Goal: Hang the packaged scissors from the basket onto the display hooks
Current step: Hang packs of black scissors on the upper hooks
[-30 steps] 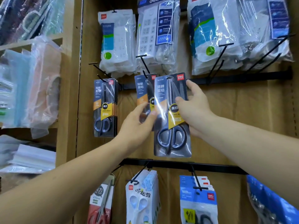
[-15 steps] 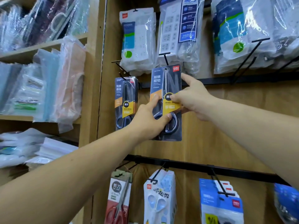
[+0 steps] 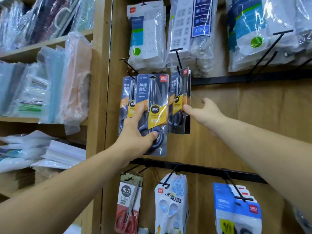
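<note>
Thumb on the black oval handle ring, the left hand (image 3: 135, 134) grips a glossy blister-carded scissors pack (image 3: 152, 92), held flat before the hung packs (image 3: 126, 92) on the left wire hook (image 3: 129, 65). Right hand (image 3: 207, 112), fingers loosely spread, touches the edge of the neighbouring packs (image 3: 179, 92). Above, crinkled clear bags (image 3: 146, 53) hold white power strips (image 3: 184, 31).

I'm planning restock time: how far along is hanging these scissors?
Done: middle packs and left packs hang on hooks. In hand: the left hand holds another scissors pack before the left packs; the right hand touches the middle packs. Left: seating it; basket out of view.
</note>
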